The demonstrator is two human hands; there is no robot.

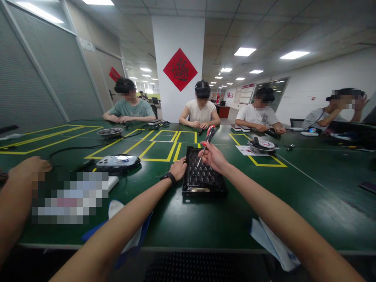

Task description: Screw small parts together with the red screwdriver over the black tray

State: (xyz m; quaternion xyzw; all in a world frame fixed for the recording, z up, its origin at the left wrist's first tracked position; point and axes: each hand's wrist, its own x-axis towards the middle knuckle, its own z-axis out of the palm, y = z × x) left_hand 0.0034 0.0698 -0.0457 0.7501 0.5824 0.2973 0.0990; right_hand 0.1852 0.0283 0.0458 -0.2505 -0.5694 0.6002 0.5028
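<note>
In front of me on the green table lies a black case (217, 185), with rows of small shiny pieces, perhaps bits, inside. A brass-coloured piece (200, 190) lies along its near side. My left hand (178, 170), with a dark band at the wrist, grips the left edge of the case. Above the case, my right hand (216, 157) is closed on a screwdriver (210, 134) with a red and black handle. Its shaft slants down and left, the tip over the small pieces. Whether the tip touches any of them I cannot tell.
Another person's arm (28, 174) reaches in from the left. Nearby sit a pale device (117, 162), a white box (113, 181) and a metal bowl (109, 132). White-and-blue cloths (274, 244) lie at the near edge. Several people sit opposite.
</note>
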